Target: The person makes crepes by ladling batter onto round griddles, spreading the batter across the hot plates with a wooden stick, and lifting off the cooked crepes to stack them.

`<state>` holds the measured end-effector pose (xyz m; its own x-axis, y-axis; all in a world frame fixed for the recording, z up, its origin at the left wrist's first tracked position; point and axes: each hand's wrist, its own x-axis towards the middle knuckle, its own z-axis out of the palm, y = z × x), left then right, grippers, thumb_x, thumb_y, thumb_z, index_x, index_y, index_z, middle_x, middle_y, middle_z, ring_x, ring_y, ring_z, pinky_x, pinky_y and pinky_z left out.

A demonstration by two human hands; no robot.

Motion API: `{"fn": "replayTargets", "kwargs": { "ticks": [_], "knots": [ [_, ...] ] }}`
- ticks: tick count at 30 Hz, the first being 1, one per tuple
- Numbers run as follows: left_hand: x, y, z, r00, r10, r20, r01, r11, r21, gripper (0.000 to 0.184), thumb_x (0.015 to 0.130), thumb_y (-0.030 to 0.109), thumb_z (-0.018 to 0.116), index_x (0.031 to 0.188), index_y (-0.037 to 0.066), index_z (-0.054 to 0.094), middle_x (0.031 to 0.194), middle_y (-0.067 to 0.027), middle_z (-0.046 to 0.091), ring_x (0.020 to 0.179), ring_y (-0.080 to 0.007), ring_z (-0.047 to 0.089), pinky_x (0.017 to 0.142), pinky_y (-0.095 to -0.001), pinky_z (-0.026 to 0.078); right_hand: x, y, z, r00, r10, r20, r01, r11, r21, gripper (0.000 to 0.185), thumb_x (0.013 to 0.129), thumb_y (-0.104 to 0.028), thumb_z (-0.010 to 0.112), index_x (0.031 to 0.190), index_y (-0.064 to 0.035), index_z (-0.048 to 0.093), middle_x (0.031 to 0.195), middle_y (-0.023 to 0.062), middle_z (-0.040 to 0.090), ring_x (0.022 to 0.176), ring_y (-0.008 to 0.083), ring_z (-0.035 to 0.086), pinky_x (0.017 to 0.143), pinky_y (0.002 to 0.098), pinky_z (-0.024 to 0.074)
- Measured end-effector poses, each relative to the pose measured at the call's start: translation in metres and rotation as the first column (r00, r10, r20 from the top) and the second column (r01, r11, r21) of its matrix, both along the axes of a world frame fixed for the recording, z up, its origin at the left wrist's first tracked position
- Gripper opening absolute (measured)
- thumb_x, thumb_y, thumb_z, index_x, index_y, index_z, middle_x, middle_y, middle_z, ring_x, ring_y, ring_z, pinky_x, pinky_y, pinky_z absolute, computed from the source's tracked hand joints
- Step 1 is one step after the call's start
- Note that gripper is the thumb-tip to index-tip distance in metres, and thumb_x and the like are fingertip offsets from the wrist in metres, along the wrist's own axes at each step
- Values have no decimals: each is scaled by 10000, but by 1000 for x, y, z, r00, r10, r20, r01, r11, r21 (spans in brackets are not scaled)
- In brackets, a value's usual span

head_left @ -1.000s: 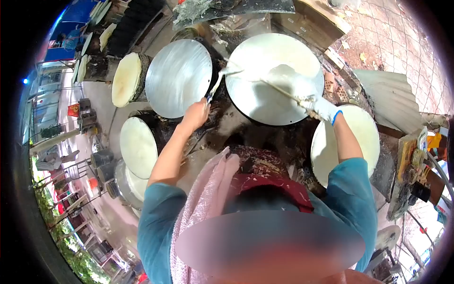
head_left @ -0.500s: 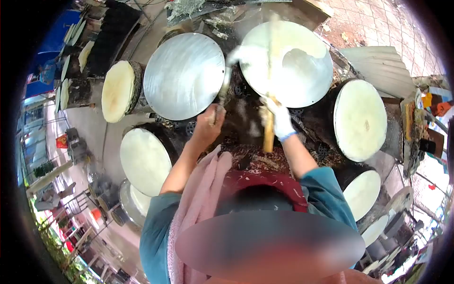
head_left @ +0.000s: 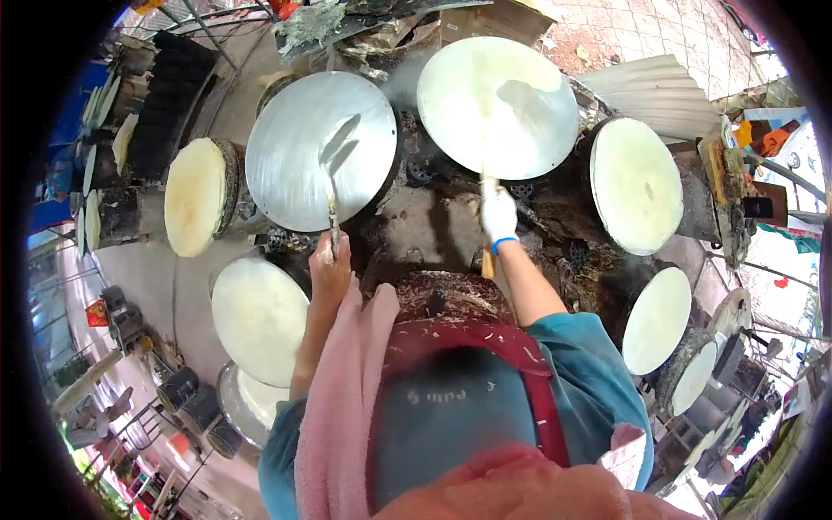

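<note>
My left hand (head_left: 330, 270), bare, is closed around the handle of a scraper-like tool (head_left: 332, 206) with a narrow grey blade. The blade is over the left round metal griddle (head_left: 282, 173), whose surface is bare and shiny; a dark mark beside it looks like its shadow or reflection. In a white glove, my right hand (head_left: 498, 217) grips a wooden stick (head_left: 489, 263). That stick's far part is blurred over the right griddle (head_left: 542, 154). Pale batter (head_left: 455, 78) covers much of this griddle, with a greyer patch at its upper right.
Griddles carrying pale flatbreads stand on both sides, such as a flatbread at left (head_left: 192, 198), one nearer me (head_left: 260, 322), and others at right (head_left: 637, 186) (head_left: 659, 321). A corrugated sheet (head_left: 650, 95) and a cardboard box (head_left: 494, 22) lie beyond the griddles.
My left hand has moved left and toward me, bringing the tool from between the griddles to over the left one. My right hand still holds the stick over the batter. The view has shifted.
</note>
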<state>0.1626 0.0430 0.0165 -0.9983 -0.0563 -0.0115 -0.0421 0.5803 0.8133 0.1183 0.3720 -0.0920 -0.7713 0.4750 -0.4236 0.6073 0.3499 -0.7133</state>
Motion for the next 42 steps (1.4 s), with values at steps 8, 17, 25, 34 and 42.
{"fn": "replayTargets", "kwargs": {
  "ticks": [8,17,25,34,42],
  "knots": [
    [13,74,36,955,163,249,-234,928,289,147,973,164,521,896,40,534,594,28,445,454,-38,391,394,-215,313,0,116,3,997,73,-8,-66,937,343,424,965,-429,425,969,-21,543,835,246,653,815,434,632,705,516,487],
    [47,148,53,937,237,257,-302,919,254,157,968,137,534,849,40,503,612,40,458,495,-31,398,437,-202,318,19,179,23,914,374,157,-406,832,379,417,967,-432,392,969,-49,555,821,229,656,800,424,635,727,508,498],
    [45,178,56,935,201,291,-262,946,190,181,971,169,519,844,44,489,570,32,452,431,-42,392,393,-219,303,4,198,32,911,411,28,-402,870,287,503,971,-419,429,1306,-51,501,972,287,642,840,409,644,712,479,512],
    [46,169,47,934,213,288,-233,972,38,172,979,197,510,967,26,518,582,-14,440,388,-102,420,353,-246,333,-132,245,21,973,231,2,-197,826,528,491,950,-398,403,1320,-76,383,924,273,652,844,439,641,758,544,492],
    [51,167,64,912,254,323,-282,959,41,199,964,173,524,850,11,515,553,-28,493,407,-105,456,389,-273,355,-165,231,28,770,446,-457,-134,813,566,554,831,-432,651,1234,-69,542,999,223,659,927,403,634,839,435,503]
  ]
}}
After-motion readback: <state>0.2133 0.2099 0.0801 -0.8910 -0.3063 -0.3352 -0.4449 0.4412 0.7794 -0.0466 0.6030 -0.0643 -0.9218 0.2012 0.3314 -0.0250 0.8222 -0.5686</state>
